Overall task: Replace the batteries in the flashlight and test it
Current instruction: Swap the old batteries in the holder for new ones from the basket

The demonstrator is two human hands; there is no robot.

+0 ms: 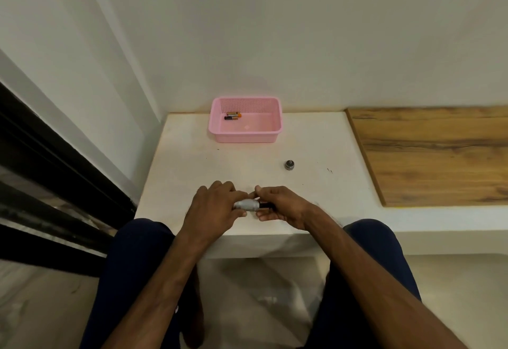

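Both your hands on small silver metal flashlight [246,205], low over near edge of white worktop [192,156]. Your left hand [217,205] grips silver body; your right hand [283,208] pinches black part [266,205] at its end. Small dark round cap [289,164] lies apart on worktop. Likely battery step. In or out, cannot tell. Next move: hold body steady, slide black part straight.

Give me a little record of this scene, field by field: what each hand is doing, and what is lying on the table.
left hand: grips the silver end of the flashlight
right hand: holds the flashlight's black end
basket: pink, at the far edge of the table
batteries: lying in the basket's left corner, count unclear
cap: small, dark and round, alone on the table between basket and hands
wooden board: on the right, beside the white top
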